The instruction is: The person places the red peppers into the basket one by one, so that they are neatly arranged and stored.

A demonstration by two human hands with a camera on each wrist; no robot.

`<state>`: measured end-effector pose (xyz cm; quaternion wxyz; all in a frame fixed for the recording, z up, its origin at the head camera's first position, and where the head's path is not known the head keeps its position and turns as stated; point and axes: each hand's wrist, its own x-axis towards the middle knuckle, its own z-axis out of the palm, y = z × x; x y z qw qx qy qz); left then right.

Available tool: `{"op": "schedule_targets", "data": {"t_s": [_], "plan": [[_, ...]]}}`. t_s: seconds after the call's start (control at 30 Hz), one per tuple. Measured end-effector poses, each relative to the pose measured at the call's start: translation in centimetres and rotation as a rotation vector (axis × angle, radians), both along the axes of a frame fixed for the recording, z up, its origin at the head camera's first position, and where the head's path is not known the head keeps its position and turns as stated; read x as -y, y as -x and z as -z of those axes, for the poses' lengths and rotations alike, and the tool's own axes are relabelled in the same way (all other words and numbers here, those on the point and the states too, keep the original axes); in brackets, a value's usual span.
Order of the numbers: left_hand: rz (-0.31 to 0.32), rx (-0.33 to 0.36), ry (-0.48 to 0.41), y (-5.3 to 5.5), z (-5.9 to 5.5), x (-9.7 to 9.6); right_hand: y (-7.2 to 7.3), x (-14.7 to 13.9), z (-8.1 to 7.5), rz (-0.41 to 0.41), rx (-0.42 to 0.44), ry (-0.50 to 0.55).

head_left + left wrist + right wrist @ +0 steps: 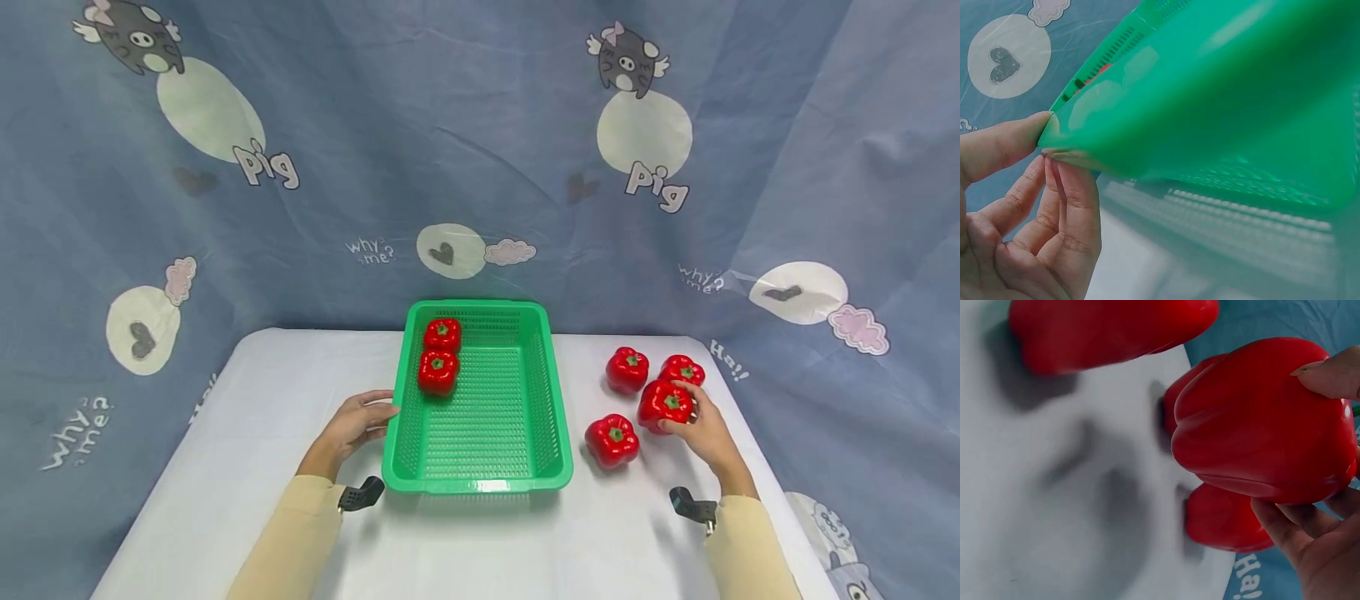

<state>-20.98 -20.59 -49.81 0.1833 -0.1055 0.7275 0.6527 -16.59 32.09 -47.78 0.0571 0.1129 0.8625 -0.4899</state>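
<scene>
A green plastic basket stands mid-table with two red bell peppers, a far one and a nearer one, along its left side. At the basket's left rim, my left hand pinches the edge between thumb and fingers, plain in the left wrist view. My right hand grips a red bell pepper by its sides; the right wrist view shows this pepper raised off the table, thumb on one side and fingers on the other.
Three more red bell peppers lie on the white table right of the basket: one near its side, one farther back and one behind the held pepper. A blue patterned curtain hangs behind the table.
</scene>
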Motion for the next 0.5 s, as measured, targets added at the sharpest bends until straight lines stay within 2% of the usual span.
{"op": "schedule_targets", "data": {"t_s": [0.23,0.5], "plan": [[0.005,-0.023,-0.007,0.0,0.0,-0.4,0.2,0.1,-1.4,-0.006,-0.045,-0.016],[0.009,-0.012,-0.025,0.0,0.1,-0.1,0.7,0.4,-2.4,-0.007,-0.067,-0.001]]}}
